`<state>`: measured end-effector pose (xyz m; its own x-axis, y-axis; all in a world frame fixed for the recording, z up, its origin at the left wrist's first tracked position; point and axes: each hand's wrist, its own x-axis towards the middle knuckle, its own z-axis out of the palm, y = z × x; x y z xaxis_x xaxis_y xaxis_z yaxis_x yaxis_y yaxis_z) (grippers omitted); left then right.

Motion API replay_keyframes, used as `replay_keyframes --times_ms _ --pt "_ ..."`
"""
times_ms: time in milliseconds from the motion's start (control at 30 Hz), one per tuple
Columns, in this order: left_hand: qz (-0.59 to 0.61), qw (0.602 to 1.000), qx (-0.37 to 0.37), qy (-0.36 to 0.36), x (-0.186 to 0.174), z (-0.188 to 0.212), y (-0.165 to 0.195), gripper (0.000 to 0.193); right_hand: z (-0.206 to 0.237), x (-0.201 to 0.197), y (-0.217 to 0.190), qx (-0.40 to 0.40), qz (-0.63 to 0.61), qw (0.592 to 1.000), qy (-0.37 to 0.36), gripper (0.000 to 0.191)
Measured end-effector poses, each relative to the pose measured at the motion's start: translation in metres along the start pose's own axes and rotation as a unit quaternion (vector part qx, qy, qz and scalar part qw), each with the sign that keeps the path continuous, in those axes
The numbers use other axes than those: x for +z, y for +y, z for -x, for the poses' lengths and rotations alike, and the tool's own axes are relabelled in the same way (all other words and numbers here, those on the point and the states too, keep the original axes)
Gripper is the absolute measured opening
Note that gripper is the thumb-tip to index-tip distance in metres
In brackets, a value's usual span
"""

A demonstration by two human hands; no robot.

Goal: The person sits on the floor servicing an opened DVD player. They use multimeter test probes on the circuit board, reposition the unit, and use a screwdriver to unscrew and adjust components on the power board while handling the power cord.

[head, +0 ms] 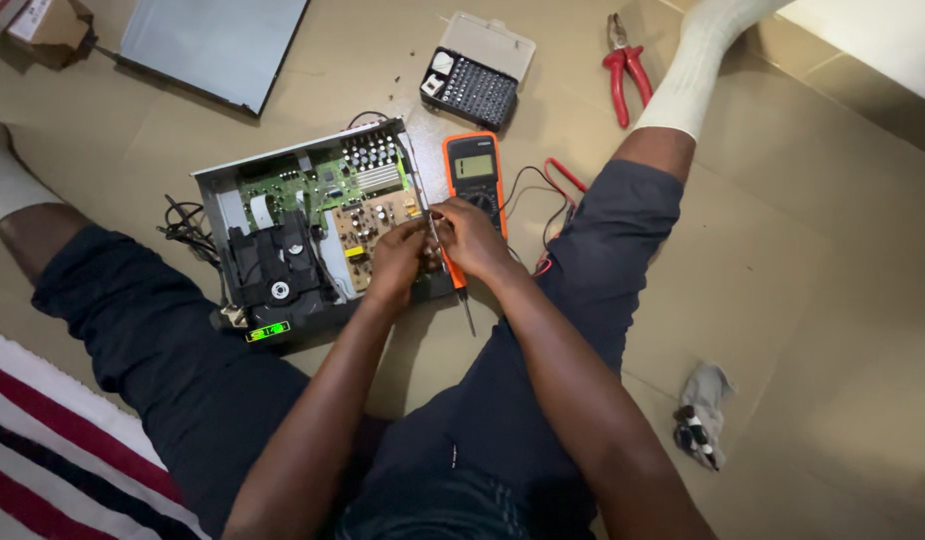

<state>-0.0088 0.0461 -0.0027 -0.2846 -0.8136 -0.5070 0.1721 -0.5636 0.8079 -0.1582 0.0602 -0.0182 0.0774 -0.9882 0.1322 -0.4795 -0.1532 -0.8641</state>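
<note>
Now both hands meet at the opened disc player's (303, 235) right edge on the floor: left hand (396, 262) fingers pinch something hidden, right hand (475, 238) grips an orange-handled screwdriver (453, 262). Circuit boards look fragile; hold the metal chassis.

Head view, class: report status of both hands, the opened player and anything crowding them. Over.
Left hand and right hand together at the open disc player, pinching a thin probe. Orange multimeter against the right hand. Bit case, red pliers lie apart.
</note>
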Motion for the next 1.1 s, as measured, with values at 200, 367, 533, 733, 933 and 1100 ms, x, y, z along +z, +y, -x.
replay_keyframes --times_ms 200,367,533,733,933,1100 --pt "-0.004 1.000 0.019 -0.006 0.0019 -0.0009 -0.0035 0.035 0.0025 -0.0001 -0.0005 -0.006 0.019 1.000 -0.011 0.031" --pt "0.024 1.000 -0.007 0.012 0.0009 -0.0022 -0.0032 0.034 0.0033 0.0031 -0.0006 0.042 0.048 0.998 -0.008 0.030" --pt "-0.002 0.999 -0.030 0.018 0.0002 -0.0039 -0.0005 0.035 0.0023 0.0064 0.0011 0.053 0.046 0.998 0.001 0.026" --pt "-0.004 0.998 -0.055 0.018 0.0021 -0.0057 0.0006 0.039 0.0019 0.0057 0.0047 0.064 0.051 0.997 -0.008 0.029" --pt "-0.019 0.999 -0.012 0.045 0.0050 -0.0019 -0.0041 0.049 0.0030 0.0049 0.0069 0.047 0.054 0.997 -0.001 0.027" --pt "-0.004 1.000 -0.014 0.013 0.0014 -0.0012 -0.0034 0.047 0.0021 0.0060 0.0066 0.031 0.041 0.999 0.007 0.026"
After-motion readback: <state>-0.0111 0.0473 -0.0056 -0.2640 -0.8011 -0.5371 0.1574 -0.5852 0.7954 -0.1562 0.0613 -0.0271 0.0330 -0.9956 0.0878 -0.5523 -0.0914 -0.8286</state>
